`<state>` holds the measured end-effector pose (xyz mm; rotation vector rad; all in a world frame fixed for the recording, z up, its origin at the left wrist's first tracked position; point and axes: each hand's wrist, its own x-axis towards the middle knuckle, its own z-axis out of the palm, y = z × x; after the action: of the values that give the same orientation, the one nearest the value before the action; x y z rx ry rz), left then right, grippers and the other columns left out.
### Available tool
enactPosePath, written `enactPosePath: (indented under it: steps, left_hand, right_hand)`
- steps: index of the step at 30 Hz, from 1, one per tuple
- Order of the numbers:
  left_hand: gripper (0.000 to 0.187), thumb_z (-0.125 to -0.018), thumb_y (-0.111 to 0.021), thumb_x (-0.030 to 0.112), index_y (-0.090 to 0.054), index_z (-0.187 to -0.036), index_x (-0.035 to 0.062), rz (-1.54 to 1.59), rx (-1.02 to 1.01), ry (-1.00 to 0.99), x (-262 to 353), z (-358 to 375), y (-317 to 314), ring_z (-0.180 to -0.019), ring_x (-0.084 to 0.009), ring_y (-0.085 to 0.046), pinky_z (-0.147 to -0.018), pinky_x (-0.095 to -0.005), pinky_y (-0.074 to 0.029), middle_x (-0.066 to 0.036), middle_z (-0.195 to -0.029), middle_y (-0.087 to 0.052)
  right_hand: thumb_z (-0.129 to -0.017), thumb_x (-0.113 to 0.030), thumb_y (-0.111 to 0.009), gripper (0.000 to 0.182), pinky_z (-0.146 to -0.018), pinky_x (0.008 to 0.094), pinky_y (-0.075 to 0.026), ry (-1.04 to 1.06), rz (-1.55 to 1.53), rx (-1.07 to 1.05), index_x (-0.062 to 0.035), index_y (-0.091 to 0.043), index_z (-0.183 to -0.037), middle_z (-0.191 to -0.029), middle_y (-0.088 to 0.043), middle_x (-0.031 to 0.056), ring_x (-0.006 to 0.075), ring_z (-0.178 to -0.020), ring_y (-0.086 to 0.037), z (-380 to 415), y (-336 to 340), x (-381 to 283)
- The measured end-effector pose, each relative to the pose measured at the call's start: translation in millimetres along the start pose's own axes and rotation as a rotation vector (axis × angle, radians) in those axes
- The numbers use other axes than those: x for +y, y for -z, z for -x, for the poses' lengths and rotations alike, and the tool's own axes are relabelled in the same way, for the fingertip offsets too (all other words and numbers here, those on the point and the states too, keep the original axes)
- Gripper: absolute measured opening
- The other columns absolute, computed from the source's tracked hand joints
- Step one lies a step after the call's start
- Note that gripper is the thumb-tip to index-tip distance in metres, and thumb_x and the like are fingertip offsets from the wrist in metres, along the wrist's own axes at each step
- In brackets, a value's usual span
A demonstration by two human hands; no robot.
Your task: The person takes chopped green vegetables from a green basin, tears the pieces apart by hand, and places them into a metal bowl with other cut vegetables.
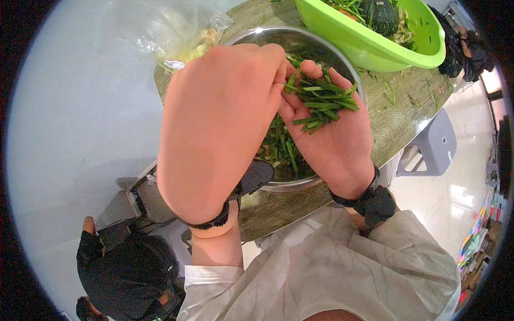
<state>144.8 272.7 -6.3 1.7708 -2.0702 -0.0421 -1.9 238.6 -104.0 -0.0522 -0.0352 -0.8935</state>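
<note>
My right hand (pixel 342 134) is turned palm up above a metal bowl (pixel 353 69) and cradles a small heap of cut green stalks (pixel 326 99), which look like chopped chives. Beside it, my left hand (pixel 214 107) shows its back close to the camera. Its fingers are bent together and meet the right hand at the edge of the heap. Their tips are mostly hidden, so I cannot make out what they pinch. More cut green pieces (pixel 284 147) lie in the bowl beneath both hands.
A bright green basin (pixel 369 45) with a dark green squash (pixel 379 17) and greens stands at the back right. A clear plastic bag (pixel 182 32) is at the back left. Green scraps lie on the wooden table (pixel 396 101). A grey stool (pixel 436 142) is at right.
</note>
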Motion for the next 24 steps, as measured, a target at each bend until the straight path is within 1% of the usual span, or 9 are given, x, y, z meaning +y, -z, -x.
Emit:
enactPosePath:
  steps: [3, 6, 10, 12, 16, 18, 19, 21, 24]
  left_hand:
    - [0.01, -0.081, -0.068, 0.007, -0.064, -0.088, 0.0003, 0.009, -0.015, 0.02, 0.4, 1.4, 1.0, -0.067, -0.0266, -0.067, -0.064, -0.0348, -0.052, -0.014, -0.076, -0.068]
    - [0.01, -0.081, -0.069, 0.006, -0.064, -0.088, -0.0001, -0.025, -0.012, 0.034, -0.2, 5.3, 5.6, -0.066, -0.025, -0.066, -0.063, -0.0343, -0.052, -0.014, -0.075, -0.067]
    - [0.009, -0.081, -0.069, 0.003, -0.064, -0.088, 0.0, 0.031, 0.02, 0.053, -8.5, 21.3, 21.4, -0.066, -0.0197, -0.065, -0.06, -0.032, -0.05, -0.012, -0.073, -0.066]
    - [0.008, -0.081, -0.069, 0.002, -0.064, -0.087, 0.0003, 0.018, 0.003, 0.125, -7.8, 29.2, 29.7, -0.065, -0.0175, -0.065, -0.058, -0.031, -0.049, -0.01, -0.072, -0.065]
    - [0.01, -0.081, -0.069, 0.002, -0.067, -0.091, 0.0025, -0.057, 0.005, 0.199, -4.2, 41.4, 38.3, -0.065, -0.0154, -0.063, -0.055, -0.0295, -0.046, -0.008, -0.072, -0.066]
    - [0.015, -0.082, -0.068, 0.001, -0.068, -0.096, 0.0042, -0.001, 0.071, 0.185, 1.3, 39.9, 35.2, -0.066, -0.0167, -0.063, -0.056, -0.0292, -0.047, -0.009, -0.075, -0.066]
    - [0.018, -0.082, -0.068, 0.001, -0.069, -0.099, 0.005, 0.029, 0.102, 0.176, 5.2, 38.0, 31.9, -0.066, -0.0174, -0.064, -0.057, -0.0291, -0.047, -0.009, -0.076, -0.067]
    - [0.024, -0.081, -0.068, 0.0, -0.069, -0.105, 0.0063, -0.034, 0.06, 0.055, 8.5, 27.5, 22.8, -0.069, -0.0206, -0.065, -0.06, -0.0307, -0.049, -0.01, -0.079, -0.068]
    - [0.03, -0.081, -0.068, 0.001, -0.068, -0.11, 0.0068, 0.0, -0.021, 0.03, 13.6, 20.6, 7.3, -0.073, -0.026, -0.067, -0.064, -0.0339, -0.052, -0.012, -0.084, -0.069]
  right_hand:
    - [-0.107, -0.029, -0.038, 0.042, -0.111, 0.0455, -0.044, -0.021, -0.019, -0.04, 0.0004, -0.067, -0.114, -0.134, -0.061, 0.0224, 0.034, -0.125, -0.058, 0.4, 2.3, -1.1]
    - [-0.107, -0.028, -0.037, 0.042, -0.116, 0.0463, -0.04, -0.001, 0.012, -0.007, 0.0013, -0.066, -0.115, -0.138, -0.058, 0.0241, 0.0368, -0.133, -0.052, 0.7, -2.1, -0.6]
    - [-0.107, -0.026, -0.037, 0.04, -0.122, 0.0487, -0.033, 0.028, 0.007, 0.005, 0.0022, -0.065, -0.109, -0.14, -0.055, 0.0263, 0.0406, -0.143, -0.04, -1.6, -12.6, 3.0]
    - [-0.106, -0.025, -0.037, 0.038, -0.124, 0.05, -0.029, 0.043, 0.037, 0.03, 0.0023, -0.064, -0.105, -0.141, -0.054, 0.0272, 0.0419, -0.146, -0.036, -1.1, -14.7, 2.5]
    - [-0.106, -0.024, -0.037, 0.037, -0.124, 0.0502, -0.029, 0.042, -0.006, 0.015, 0.002, -0.063, -0.102, -0.14, -0.053, 0.0276, 0.0415, -0.146, -0.036, -1.8, -14.1, 3.7]
    - [-0.106, -0.024, -0.037, 0.038, -0.125, 0.0506, -0.028, 0.013, -0.079, -0.031, 0.0031, -0.063, -0.104, -0.14, -0.053, 0.0278, 0.0415, -0.146, -0.036, -1.5, -9.5, 1.5]
    - [-0.106, -0.025, -0.037, 0.038, -0.123, 0.0499, -0.03, 0.022, -0.064, -0.011, 0.0029, -0.063, -0.106, -0.14, -0.053, 0.0272, 0.041, -0.144, -0.038, -1.9, -10.0, 1.9]
    - [-0.106, -0.026, -0.037, 0.039, -0.121, 0.0487, -0.035, 0.036, -0.032, 0.027, 0.0025, -0.064, -0.11, -0.141, -0.054, 0.0261, 0.0399, -0.141, -0.043, -2.6, -12.3, 4.4]
    - [-0.106, -0.028, -0.038, 0.04, -0.112, 0.0456, -0.043, -0.039, -0.044, -0.072, -0.0001, -0.064, -0.118, -0.143, -0.054, 0.0235, 0.0371, -0.133, -0.051, 0.8, 0.7, -1.5]
